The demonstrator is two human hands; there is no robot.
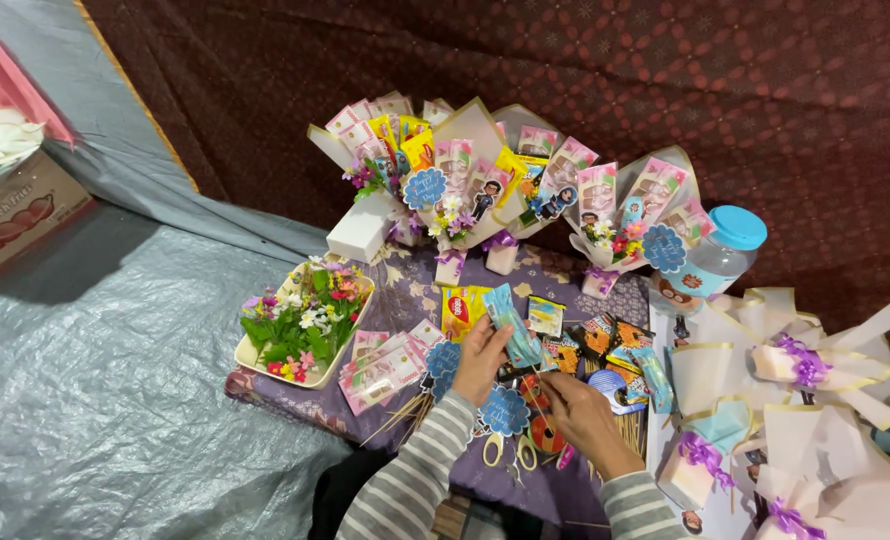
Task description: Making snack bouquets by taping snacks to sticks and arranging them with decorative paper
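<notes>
My left hand (480, 358) holds a light-blue snack packet (513, 325) upright over the purple patterned cloth (415, 290). Just right of it, my right hand (577, 412) is closed on a thin wooden skewer (539, 385) that runs up to the packet's lower end. Both sleeves are grey-and-white striped. Under the hands lie blue scalloped tags (506, 411), more snack packets (605, 345), yellow-handled scissors (510, 452) and a bundle of skewers (410, 412).
A tray of small artificial flowers (305, 320) sits at the left, and a stack of pink banknote-like slips (380, 368) lies beside it. Finished snack bouquets (485, 180) stand at the back. A clear jar with a blue lid (725, 250) and cream wrapped bouquets (805, 390) are at the right. A cardboard box (15, 215) stands far left.
</notes>
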